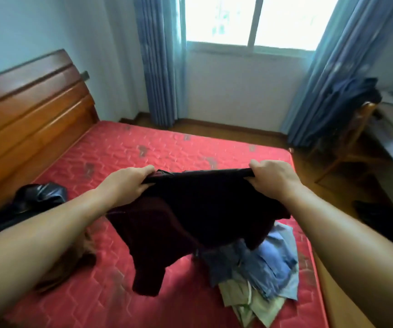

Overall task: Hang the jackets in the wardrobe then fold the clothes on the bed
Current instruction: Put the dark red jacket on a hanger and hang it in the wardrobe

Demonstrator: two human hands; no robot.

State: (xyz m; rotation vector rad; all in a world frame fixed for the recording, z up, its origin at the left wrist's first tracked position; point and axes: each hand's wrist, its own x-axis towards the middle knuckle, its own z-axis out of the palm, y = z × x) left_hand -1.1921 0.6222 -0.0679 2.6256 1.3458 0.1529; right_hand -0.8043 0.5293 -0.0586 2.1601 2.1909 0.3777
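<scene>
Both bare forearms reach out | left hand (129,183), right hand (273,178) grip dark maroon knit garment (202,214) by its taut left-right edge | hangs above red quilted mattress (131,152).

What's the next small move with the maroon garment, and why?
Probably lay the maroon garment flat on the bare part of the red mattress ahead. The left hand and right hand grip its top edge. It hangs unfolded in the air with a sleeve dangling, and the pile of blue and green clothes lies under its right side, so folding there would likely tangle.
</scene>
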